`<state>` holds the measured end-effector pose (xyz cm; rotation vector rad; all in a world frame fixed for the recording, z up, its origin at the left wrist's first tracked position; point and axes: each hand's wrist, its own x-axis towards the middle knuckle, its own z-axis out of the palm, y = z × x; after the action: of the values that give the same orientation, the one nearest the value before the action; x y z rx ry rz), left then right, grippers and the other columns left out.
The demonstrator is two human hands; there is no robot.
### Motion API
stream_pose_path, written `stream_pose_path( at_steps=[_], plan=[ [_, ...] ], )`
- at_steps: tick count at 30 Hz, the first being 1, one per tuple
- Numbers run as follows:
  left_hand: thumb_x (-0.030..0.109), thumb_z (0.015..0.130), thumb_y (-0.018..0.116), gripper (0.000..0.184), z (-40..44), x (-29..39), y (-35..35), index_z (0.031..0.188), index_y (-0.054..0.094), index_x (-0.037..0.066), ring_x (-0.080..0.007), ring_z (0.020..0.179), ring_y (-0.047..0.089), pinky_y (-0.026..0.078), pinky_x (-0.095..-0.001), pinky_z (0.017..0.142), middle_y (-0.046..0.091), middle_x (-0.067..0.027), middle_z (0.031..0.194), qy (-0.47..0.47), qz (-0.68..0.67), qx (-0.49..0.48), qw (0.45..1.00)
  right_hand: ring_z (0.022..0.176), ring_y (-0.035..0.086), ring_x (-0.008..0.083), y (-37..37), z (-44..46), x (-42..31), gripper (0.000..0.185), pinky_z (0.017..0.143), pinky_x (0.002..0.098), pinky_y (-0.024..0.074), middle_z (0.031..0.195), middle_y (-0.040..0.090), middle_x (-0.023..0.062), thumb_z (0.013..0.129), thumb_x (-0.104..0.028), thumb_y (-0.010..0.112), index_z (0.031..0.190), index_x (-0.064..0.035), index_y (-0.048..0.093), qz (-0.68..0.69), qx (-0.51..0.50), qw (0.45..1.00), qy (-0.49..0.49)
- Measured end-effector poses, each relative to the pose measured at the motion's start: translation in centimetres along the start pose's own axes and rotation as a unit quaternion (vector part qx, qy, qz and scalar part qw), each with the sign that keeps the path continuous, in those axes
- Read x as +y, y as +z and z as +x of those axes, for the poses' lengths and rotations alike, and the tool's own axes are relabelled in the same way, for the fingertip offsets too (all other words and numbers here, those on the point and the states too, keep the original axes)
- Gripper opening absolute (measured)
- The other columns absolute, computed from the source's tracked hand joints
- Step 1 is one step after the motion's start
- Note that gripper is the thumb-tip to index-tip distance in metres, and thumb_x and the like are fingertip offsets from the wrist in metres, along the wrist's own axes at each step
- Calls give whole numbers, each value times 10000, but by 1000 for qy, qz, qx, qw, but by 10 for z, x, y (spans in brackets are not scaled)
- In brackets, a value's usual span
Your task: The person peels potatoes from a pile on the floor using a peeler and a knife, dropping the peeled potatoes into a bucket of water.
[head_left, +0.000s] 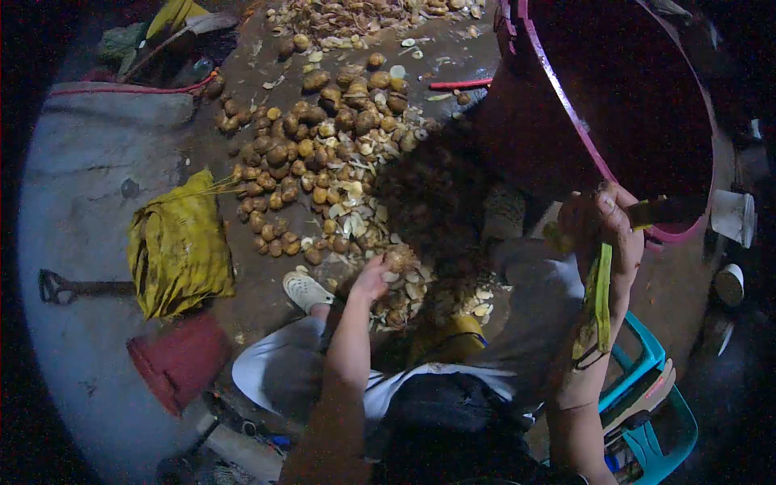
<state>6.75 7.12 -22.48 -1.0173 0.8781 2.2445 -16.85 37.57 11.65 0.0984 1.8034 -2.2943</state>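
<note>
My left hand (372, 279) is low over the heap, its fingers curled against the side of a round brown tuber (400, 259). Pale slices and peelings (412, 289) lie just below it. My right hand (618, 217) is raised beside the big pink-rimmed tub, closed around a tool with a long yellow-green handle (599, 297). The handle hangs down along my forearm, and a dark, flat blade-like part (667, 211) sticks out to the right. Shadow hides the tool's exact shape. Many brown tubers (279, 153) are spread on the ground ahead.
The tub (582, 125) stands at the upper right. A crumpled yellow sack (182, 242) and a red bucket (179, 360) lie left. A teal plastic stool (651, 404) is at lower right, near a white container (733, 217). A red-handled item (461, 84) lies ahead.
</note>
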Motion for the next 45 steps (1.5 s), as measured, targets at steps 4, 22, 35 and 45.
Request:
stream_pose_path(
  at_steps=[4, 22, 35, 45],
  plan=[
    [97, 921, 552, 462, -2, -4, 21, 1367, 431, 94, -120, 827, 631, 486, -222, 570, 629, -33, 1122, -8, -86, 42, 995, 513, 435, 77, 2, -3, -2, 332, 471, 237, 303, 598, 513, -16, 817, -286, 685, 628, -113, 474, -31, 35, 999, -1],
    [147, 812, 600, 263, 253, 116, 55, 1064, 639, 87, -326, 922, 610, 483, -427, 794, 631, -161, 1011, 431, 489, 233, 722, 793, 535, 157, -9, -7, 18, 291, 763, 314, 443, 863, 584, 65, 727, -224, 750, 849, -49, 551, -180, 39, 982, 41],
    [188, 828, 597, 212, 266, 141, 94, 1011, 630, 85, -338, 912, 573, 469, -436, 769, 599, -118, 964, 454, 566, 271, 632, 739, 498, 200, 15, 11, 6, 286, 748, 343, 396, 719, 528, 28, 669, -211, 778, 679, -61, 534, -332, 31, 939, 87],
    [-38, 837, 595, 224, 80, 96, 77, 1041, 583, 56, -153, 847, 608, 480, -273, 716, 621, -22, 941, 229, 103, 86, 964, 554, 478, 102, 31, -3, -6, 332, 514, 299, 370, 562, 514, 3, 796, -246, 713, 619, -52, 509, -218, -10, 975, 39]
  ],
)
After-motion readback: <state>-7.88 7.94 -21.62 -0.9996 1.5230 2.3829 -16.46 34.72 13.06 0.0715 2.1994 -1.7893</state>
